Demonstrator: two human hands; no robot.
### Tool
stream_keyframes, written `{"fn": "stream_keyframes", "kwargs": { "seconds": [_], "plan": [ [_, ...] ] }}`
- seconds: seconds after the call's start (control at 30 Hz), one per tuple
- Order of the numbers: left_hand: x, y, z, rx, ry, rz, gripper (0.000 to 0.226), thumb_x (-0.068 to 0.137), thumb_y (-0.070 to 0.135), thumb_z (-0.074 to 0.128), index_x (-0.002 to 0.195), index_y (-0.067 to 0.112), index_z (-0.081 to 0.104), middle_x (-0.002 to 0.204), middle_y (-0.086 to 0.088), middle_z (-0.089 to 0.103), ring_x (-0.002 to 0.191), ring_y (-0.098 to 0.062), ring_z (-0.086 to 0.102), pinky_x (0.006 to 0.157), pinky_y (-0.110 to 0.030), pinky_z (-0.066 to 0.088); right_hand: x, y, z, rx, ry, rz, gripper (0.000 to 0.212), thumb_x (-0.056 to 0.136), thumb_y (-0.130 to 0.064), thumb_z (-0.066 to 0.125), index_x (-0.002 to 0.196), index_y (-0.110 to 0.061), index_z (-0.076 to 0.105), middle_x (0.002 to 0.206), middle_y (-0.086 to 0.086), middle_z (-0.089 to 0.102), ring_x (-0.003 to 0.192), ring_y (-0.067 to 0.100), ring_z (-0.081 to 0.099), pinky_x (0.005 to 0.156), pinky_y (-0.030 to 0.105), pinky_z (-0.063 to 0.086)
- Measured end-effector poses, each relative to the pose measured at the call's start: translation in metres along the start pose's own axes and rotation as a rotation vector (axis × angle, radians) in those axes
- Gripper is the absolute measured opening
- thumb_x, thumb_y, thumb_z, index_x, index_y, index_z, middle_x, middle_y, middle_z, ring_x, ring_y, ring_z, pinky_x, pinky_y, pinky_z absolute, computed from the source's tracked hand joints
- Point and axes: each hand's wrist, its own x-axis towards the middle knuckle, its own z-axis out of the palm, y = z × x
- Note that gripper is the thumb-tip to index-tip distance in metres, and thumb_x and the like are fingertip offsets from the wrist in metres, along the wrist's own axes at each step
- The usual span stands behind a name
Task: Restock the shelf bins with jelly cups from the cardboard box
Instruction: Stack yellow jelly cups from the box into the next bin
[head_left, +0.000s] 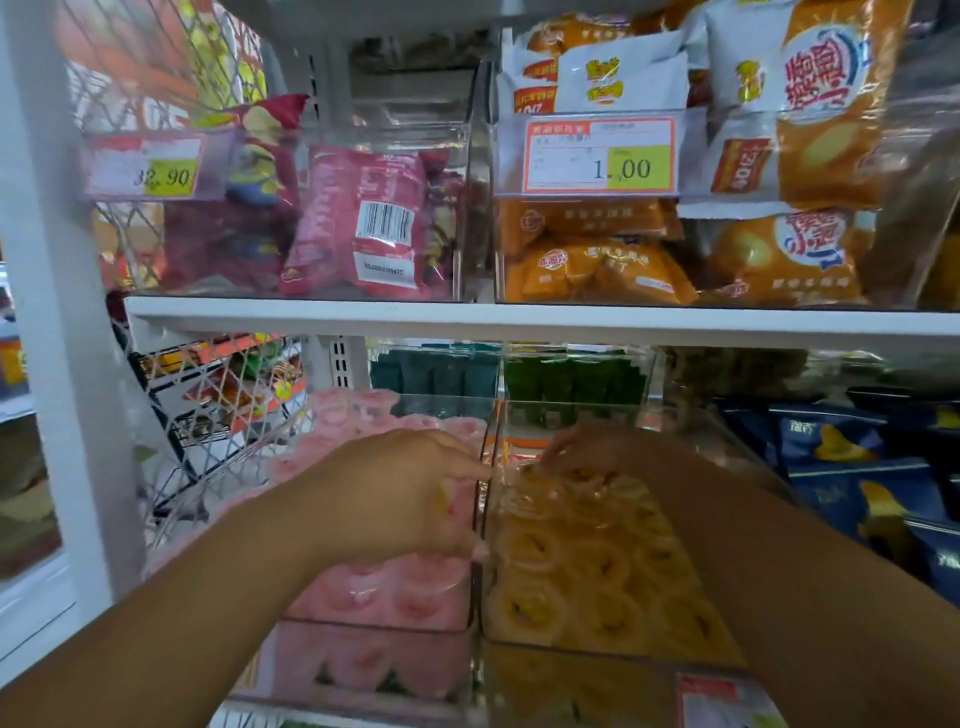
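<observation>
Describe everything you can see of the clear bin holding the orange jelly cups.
The orange-cup bin is a clear plastic, open-topped box under the white shelf board, side by side with the pink-cup bin on its left. Orange jelly cups fill it in rows, lids up. The right hand reaches into its far end, fingertips on the cups; the left hand is at its left wall.

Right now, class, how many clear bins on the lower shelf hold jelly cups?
2. The pink-cup bin is on the left, beneath the left hand; the yellow-cup bin is on the right, beneath the right hand. Others may be hidden outside the view.
</observation>
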Motion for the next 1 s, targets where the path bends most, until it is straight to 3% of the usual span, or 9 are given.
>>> {"fn": "stream_keyframes", "kwargs": {
  "seconds": [0.07,0.2,0.37,0.47,0.53,0.63,0.73,0.87,1.0],
  "plan": [
    [0.0,0.001,0.001,-0.014,-0.016,-0.009,0.067,0.076,0.058,0.071,0.137,0.047,0.046,0.145,0.03,0.036,0.13,0.006,0.035,0.103,-0.015,0.031,-0.002,0.0,0.002,0.016,-0.009,-0.008,0.038,0.087,-0.053,0.063,0.11,-0.025,0.07,0.114,0.013,0.068,0.104,0.026,0.066,0.071,0.028,0.052],
    [-0.003,0.003,0.005,-0.057,-0.037,-0.014,0.066,0.077,0.053,0.073,0.137,0.045,0.047,0.145,0.027,0.039,0.131,0.004,0.037,0.108,-0.02,0.032,-0.002,-0.004,0.003,-0.009,-0.051,0.012,0.049,0.085,-0.056,0.064,0.114,-0.016,0.07,0.103,0.018,0.07,0.079,0.017,0.057,0.068,0.026,0.05],
    [-0.004,0.003,0.005,-0.101,-0.035,-0.019,0.067,0.076,0.05,0.076,0.137,0.043,0.049,0.144,0.027,0.041,0.128,0.005,0.04,0.104,-0.014,0.031,-0.007,-0.008,0.001,-0.045,-0.027,0.008,0.034,0.084,-0.057,0.064,0.08,-0.023,0.069,0.065,-0.008,0.061,0.062,0.008,0.057,0.063,0.023,0.049],
    [-0.005,0.001,0.008,-0.125,-0.036,-0.021,0.068,0.075,0.05,0.076,0.137,0.042,0.049,0.142,0.029,0.042,0.125,0.005,0.044,0.101,-0.012,0.033,-0.011,-0.005,-0.001,-0.01,0.084,-0.015,0.041,0.092,-0.046,0.059,0.062,-0.018,0.059,0.042,-0.009,0.048,0.037,0.004,0.047,0.055,0.02,0.045],
    [-0.005,0.0,0.008,-0.145,-0.047,-0.038,0.07,0.074,0.052,0.076,0.137,0.042,0.049,0.143,0.029,0.041,0.125,0.004,0.045,0.104,-0.015,0.035,-0.02,0.001,-0.008,0.121,0.104,-0.03,0.044,0.097,-0.034,0.053,0.056,-0.018,0.059,0.038,-0.008,0.046,0.031,0.004,0.042,0.05,0.02,0.039],
    [-0.004,0.002,0.007,-0.148,-0.065,-0.058,0.069,0.073,0.052,0.077,0.136,0.042,0.05,0.142,0.027,0.043,0.121,0.0,0.051,0.103,-0.022,0.04,-0.039,0.01,-0.019,0.34,0.105,-0.012,0.041,0.099,-0.027,0.046,0.068,-0.012,0.068,0.056,0.004,0.054,0.039,0.008,0.047,0.049,0.022,0.039],
    [-0.003,0.004,0.004,-0.142,-0.077,-0.073,0.069,0.073,0.052,0.077,0.136,0.042,0.05,0.144,0.026,0.042,0.122,-0.001,0.05,0.105,-0.024,0.04,-0.043,0.014,-0.019,0.415,0.174,0.024,0.02,0.094,-0.02,0.061,0.081,-0.006,0.067,0.056,-0.001,0.064,0.045,0.005,0.06,0.046,0.015,0.046],
    [-0.001,0.005,0.002,-0.124,-0.09,-0.088,0.069,0.072,0.054,0.077,0.135,0.043,0.052,0.143,0.025,0.044,0.121,-0.002,0.052,0.105,-0.025,0.04,-0.035,0.016,-0.01,0.257,0.15,0.062,0.018,0.08,-0.025,0.076,0.093,-0.013,0.076,0.09,0.007,0.075,0.078,0.015,0.068,0.069,0.026,0.056],
    [0.002,0.003,0.003,-0.102,-0.102,-0.086,0.07,0.07,0.056,0.077,0.134,0.042,0.053,0.142,0.021,0.048,0.124,-0.003,0.05,0.106,-0.027,0.04,-0.028,0.011,-0.002,0.095,0.153,0.124,0.022,0.086,-0.032,0.07,0.093,-0.012,0.074,0.092,0.009,0.073,0.084,0.019,0.07,0.084,0.035,0.056]
  ]
}}
